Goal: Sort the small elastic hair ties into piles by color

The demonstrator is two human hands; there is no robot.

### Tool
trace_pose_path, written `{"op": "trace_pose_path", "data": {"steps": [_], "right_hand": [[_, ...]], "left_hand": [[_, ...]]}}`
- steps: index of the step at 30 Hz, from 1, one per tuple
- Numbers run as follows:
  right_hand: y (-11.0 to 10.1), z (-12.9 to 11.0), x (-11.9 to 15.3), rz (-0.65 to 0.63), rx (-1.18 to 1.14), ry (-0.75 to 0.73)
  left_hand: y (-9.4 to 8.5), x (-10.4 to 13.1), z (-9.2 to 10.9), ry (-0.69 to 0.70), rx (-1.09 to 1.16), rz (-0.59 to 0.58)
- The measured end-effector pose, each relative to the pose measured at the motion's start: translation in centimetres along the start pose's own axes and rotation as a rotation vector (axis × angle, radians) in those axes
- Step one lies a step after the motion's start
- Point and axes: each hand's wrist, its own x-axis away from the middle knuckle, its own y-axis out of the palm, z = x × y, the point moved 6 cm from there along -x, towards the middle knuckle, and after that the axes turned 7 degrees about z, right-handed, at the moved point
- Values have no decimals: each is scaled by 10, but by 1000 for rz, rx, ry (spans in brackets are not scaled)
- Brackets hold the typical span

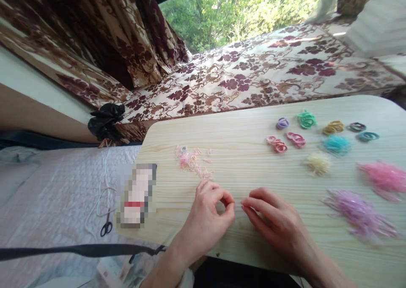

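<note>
My left hand [211, 209] is over the near middle of the pale wooden table [228, 152], thumb and index finger pinched together. Whatever is between those fingertips is too small to make out. Close by on the right, my right hand [275, 218] has its thumb and index fingertips nearly together, and any item there is also too small to tell. A narrow gap separates the two hands. Just beyond my left hand lies a loose scatter of small pink bands [190, 159]. A purple pile [361, 214] and a pink pile [385, 178] lie right of my right hand.
Toward the back right are a cream pile [318, 163], a turquoise pile [336, 145] and several coloured hair ties [296, 139]. A blurred-out flat object [138, 195] lies at the left table edge. Scissors [106, 228] rest on the bed. Floral cloth covers the window ledge.
</note>
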Motion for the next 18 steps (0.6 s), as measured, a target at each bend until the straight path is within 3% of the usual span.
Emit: {"op": "trace_pose_path", "data": {"steps": [5, 13, 18], "right_hand": [[-10, 9, 7, 27, -98, 120], [-28, 8, 15, 143, -57, 14], [-37, 16, 17, 137, -208, 199]], "left_hand": [[5, -1, 6, -1, 1, -10], [20, -5, 24, -4, -20, -73], [26, -5, 34, -5, 28, -116]]}}
